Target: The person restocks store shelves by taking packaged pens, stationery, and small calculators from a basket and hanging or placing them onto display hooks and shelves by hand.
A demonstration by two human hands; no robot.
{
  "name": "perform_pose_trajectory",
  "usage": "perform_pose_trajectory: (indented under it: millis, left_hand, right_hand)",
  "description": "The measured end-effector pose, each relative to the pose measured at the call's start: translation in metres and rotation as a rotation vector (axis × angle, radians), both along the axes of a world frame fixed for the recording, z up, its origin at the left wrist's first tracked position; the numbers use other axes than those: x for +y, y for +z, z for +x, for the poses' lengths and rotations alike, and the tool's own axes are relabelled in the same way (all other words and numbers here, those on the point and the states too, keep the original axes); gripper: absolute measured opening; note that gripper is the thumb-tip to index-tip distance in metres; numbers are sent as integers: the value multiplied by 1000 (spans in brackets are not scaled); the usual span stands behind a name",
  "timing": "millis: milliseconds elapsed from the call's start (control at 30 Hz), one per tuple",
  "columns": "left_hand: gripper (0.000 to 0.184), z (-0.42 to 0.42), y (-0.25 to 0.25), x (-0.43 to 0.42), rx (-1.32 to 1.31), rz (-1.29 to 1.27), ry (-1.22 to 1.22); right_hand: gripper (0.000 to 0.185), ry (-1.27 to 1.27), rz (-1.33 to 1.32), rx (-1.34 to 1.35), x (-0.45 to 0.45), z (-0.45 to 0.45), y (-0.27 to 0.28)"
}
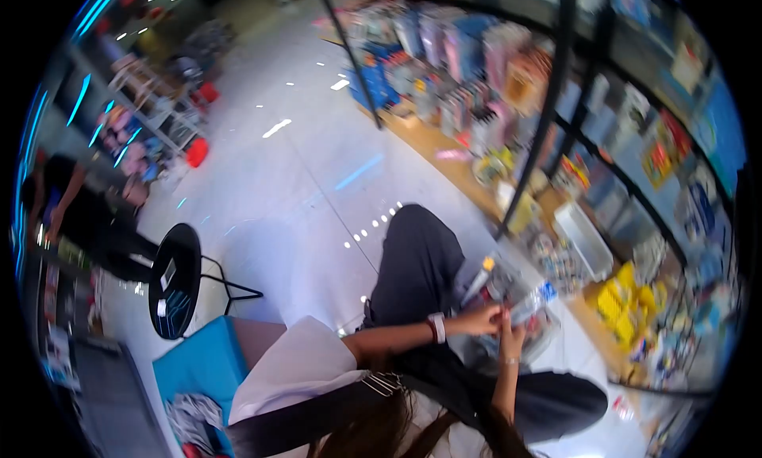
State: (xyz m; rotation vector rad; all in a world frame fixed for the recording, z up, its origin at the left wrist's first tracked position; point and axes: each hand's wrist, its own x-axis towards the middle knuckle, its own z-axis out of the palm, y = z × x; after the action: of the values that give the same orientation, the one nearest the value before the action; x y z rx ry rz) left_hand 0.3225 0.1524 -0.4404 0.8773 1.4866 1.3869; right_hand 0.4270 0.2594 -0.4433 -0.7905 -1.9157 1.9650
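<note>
Both hands meet in front of the knees, above a clear container (544, 339) of mixed small items. My left hand (479, 321), with a pale band at the wrist, reaches in from the left, its fingers closed at a small reddish thing. Close beside it, my right hand (512, 336) is also closed. A clear plastic packet or bottle with a blue-and-white label (543, 294) extends to the right from the fingers. The image is blurred, so which hand grips it cannot be told. A white tube with a yellow cap (480, 274) lies just beyond the hands.
Crowded shelves (444, 152) on the right hold a white tray (583, 240) and yellow bags (623, 299). At left are a round black table (176, 279), a blue seat (202, 359) and another person (79, 212) in dark clothes. Black shelf posts rise nearby.
</note>
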Motion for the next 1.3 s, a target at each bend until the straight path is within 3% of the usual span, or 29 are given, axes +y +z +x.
perform_pose_trajectory:
  millis: [33, 67, 100, 133, 200, 233, 267, 333, 400, 533, 600, 667, 733, 800, 867, 900, 933, 1000, 1033, 1067, 1167, 1267, 1300]
  left_hand:
    - [36, 5, 20, -6, 11, 42, 45]
    - [43, 6, 7, -8, -93, -25, 47]
    - [45, 5, -4, -10, 124, -30, 63]
    - [47, 7, -10, -10, 325, -44, 69]
    - [43, 15, -8, -13, 228, -44, 134]
    - [32, 13, -1, -15, 163, -126, 45]
    - [32, 11, -6, -17, 169, -126, 59]
    - [26, 14, -17, -18, -68, -146, -5]
    - [24, 18, -14, -19, -82, -136, 23]
    - [26, 18, -42, -16, 202, 98, 34]
    - [21, 22, -22, -16, 93, 45, 84]
    - [23, 24, -40, -13, -137, -41, 98]
    - [9, 30, -38, -7, -134, -41, 155]
    - [10, 25, -40, 2, 196, -95, 87]
    - [9, 27, -4, 23, 598, -101, 65]
    - [12, 28, 15, 35, 715, -185, -73]
    - [12, 32, 27, 40, 726, -156, -162]
    - [21, 38, 53, 67, 690, 161, -182]
    - [31, 42, 67, 73, 739, 108, -260]
    - [31, 48, 73, 80, 738, 141, -302]
    - [29, 66, 95, 91, 534, 269, -251]
    - [27, 77, 134, 100, 549, 333, -289]
    - [24, 76, 113, 106, 636, 363, -265]
  right_hand:
    - [26, -41, -37, 54, -6, -3, 1]
    - [27, -6, -90, 27, -8, -4, -1]
    - [27, 11, -56, 65, -11, -4, -3]
    - [26, -22, -230, 201, -15, -5, -23]
    - [27, 49, -535, 299, -17, 1, -38]
    - [27, 64, -540, 302, -19, 1, -41]
    - [28, 102, -590, 312, -21, 3, -36]
    - [30, 146, -632, 312, -18, 5, -34]
    - [29, 147, -635, 293, -17, 6, -43]
    - [19, 97, -200, 81, -17, 12, -38]
    - [20, 169, 218, 2, -14, 15, -21]
    - [24, 130, 323, -22, -15, 17, -13]
    - [28, -5, 502, 9, -15, 23, 1]
    - [35, -97, 516, -155, -12, 31, 22]
    - [41, -342, 406, 52, -11, 38, 33]
    - [43, -380, 417, 51, -8, 44, 34]
    - [43, -472, 416, 33, -12, 51, 38]
    - [41, -523, 510, 105, -4, 61, 55]
    - [44, -578, 553, 129, -2, 65, 70]
    - [57, -517, 379, 17, 3, 74, 70]
    - [66, -576, 356, 281, 13, 84, 92]
    - [69, -561, 239, 392, 26, 92, 98]
    - [71, -544, 168, 451, 29, 93, 101]
